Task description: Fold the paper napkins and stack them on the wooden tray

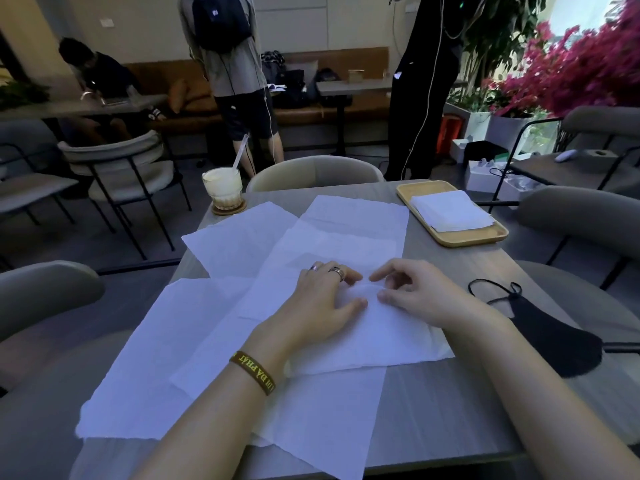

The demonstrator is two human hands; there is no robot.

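Several white paper napkins lie spread and overlapping over the grey table (433,410). On top of them, near the middle, lies a half-folded napkin (377,337). My left hand (322,299), with rings on two fingers, and my right hand (415,292) meet at the far edge of that napkin, fingers curled and pinching it. At the back right stands a wooden tray (467,239) with a stack of folded napkins (450,211) on it.
A glass of creamy drink (223,188) with a straw sits on a coaster at the back left corner. A black face mask (550,337) lies at the right edge. Grey chairs ring the table. Two people stand beyond it.
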